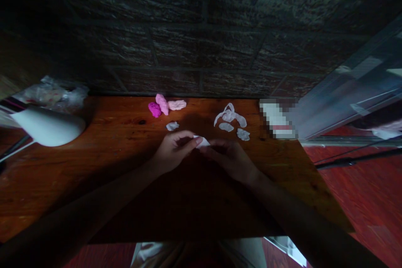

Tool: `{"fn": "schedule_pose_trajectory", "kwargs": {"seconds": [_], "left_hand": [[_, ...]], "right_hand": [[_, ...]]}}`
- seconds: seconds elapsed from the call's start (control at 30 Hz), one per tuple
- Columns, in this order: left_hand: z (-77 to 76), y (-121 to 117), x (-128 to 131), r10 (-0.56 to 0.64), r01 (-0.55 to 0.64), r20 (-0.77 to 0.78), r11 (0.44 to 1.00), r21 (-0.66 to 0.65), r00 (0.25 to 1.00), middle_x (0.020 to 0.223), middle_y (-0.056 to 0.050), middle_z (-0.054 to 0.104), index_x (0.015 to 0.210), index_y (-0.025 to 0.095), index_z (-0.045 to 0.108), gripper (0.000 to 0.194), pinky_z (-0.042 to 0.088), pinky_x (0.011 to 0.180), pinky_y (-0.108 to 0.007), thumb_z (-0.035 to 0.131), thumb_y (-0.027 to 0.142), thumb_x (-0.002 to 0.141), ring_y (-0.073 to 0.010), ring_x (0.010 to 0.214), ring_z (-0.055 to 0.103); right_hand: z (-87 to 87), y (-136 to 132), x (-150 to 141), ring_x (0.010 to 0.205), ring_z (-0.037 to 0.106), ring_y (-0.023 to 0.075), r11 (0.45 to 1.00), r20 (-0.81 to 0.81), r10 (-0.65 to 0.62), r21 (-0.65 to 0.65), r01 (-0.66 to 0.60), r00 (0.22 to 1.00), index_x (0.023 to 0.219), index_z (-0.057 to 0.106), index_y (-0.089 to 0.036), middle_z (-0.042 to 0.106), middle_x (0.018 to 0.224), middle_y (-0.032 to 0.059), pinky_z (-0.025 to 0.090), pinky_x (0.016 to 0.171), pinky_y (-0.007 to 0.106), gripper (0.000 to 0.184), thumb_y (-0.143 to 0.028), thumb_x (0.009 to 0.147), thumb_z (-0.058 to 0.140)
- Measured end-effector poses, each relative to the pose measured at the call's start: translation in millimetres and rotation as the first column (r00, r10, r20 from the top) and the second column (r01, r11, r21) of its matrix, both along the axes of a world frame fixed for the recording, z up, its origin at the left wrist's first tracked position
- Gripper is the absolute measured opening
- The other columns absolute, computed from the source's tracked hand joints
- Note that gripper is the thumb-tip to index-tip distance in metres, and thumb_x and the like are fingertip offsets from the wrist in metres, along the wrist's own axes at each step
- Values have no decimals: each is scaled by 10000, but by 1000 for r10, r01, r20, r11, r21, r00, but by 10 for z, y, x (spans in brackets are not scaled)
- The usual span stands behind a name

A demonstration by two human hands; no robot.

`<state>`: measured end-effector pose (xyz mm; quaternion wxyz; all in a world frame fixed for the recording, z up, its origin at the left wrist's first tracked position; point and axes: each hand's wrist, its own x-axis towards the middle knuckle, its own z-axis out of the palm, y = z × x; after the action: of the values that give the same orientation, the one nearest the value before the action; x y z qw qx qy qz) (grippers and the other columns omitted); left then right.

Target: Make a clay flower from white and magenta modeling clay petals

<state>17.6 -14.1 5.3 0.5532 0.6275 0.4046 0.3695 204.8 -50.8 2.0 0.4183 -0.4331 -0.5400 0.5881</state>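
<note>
Between my two hands is a small flat white piece [203, 142], thin like paper or pressed clay; I cannot tell which. My left hand [174, 148] pinches its left side between thumb and fingers. On its right side, the fingertips of my right hand [232, 161] are closed. Just beyond my left hand lies a crumpled whitish scrap [172, 126]. Several thin whitish pieces, among them a curved strip [240, 120], an oval [226, 127] and a ragged scrap [243, 134], lie beyond my right hand. Farther back sit pink lumps [162, 104], soft-looking like clay, beside a magenta lump [154, 109].
A white rounded object [52, 127], perhaps a lamp head, stands at the left, with clear plastic wrapping [59, 94] behind it. A blurred-out white box [278, 119] is at the back right. The wooden table [119, 150] meets a dark stone wall [176, 46].
</note>
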Motion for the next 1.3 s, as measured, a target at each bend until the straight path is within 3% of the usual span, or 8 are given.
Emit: {"fn": "schedule_pose_trajectory", "kwargs": {"seconds": [0.17, 0.37, 0.6, 0.83, 1.0, 1.3], "left_hand": [[10, 0, -19, -14, 14, -6, 1000, 28, 1000, 540, 61, 510, 769, 160, 691, 242, 299, 447, -203, 723, 393, 829, -69, 475, 395], [-16, 9, -43, -18, 19, -13, 999, 27, 1000, 575, 36, 577, 800, 147, 718, 274, 279, 423, -196, 730, 421, 817, -62, 463, 395], [-52, 25, -42, -56, 70, 93, 987, -147, 994, 523, 35, 507, 613, 149, 585, 508, 296, 409, -193, 624, 580, 880, -58, 429, 416], [-57, 47, -35, -24, 70, 165, 956, -284, 986, 561, 26, 546, 697, 154, 612, 489, 295, 387, -184, 696, 626, 796, -71, 446, 445], [-31, 51, -40, -63, 95, 124, 958, -272, 990, 546, 48, 504, 724, 147, 641, 434, 276, 386, -184, 707, 568, 808, -51, 427, 375], [-34, 63, -51, -57, 78, 100, 972, -220, 993, 563, 46, 505, 735, 133, 669, 387, 276, 398, -176, 741, 507, 802, -50, 452, 413]], "right_hand": [[7, -1, -3, 690, 594, 135, 998, 75, -1, 60, -4, 997, 873, 775, -205, 720, 781, -10, 466, 680, 275, 254, -451, 850, 718], [6, 10, -11, 712, 607, 131, 999, 32, -52, -10, 53, 998, 857, 768, -202, 721, 798, -6, 468, 683, 262, 286, -482, 797, 759], [24, 22, 27, 671, 596, 129, 993, 64, -111, 39, 108, 992, 828, 755, -198, 698, 722, -14, 469, 673, 268, 255, -452, 812, 752], [25, 19, 9, 643, 576, 112, 993, 26, -114, -8, 114, 993, 815, 766, -205, 687, 699, -25, 437, 633, 251, 208, -413, 807, 762], [38, 5, 1, 634, 562, 111, 994, 8, -92, -58, 92, 996, 822, 762, -200, 682, 714, -20, 429, 613, 251, 228, -426, 796, 766], [50, -12, -27, 652, 579, 113, 995, 3, -67, -68, 67, 998, 815, 759, -194, 690, 717, -16, 454, 635, 250, 255, -448, 803, 763]]}}
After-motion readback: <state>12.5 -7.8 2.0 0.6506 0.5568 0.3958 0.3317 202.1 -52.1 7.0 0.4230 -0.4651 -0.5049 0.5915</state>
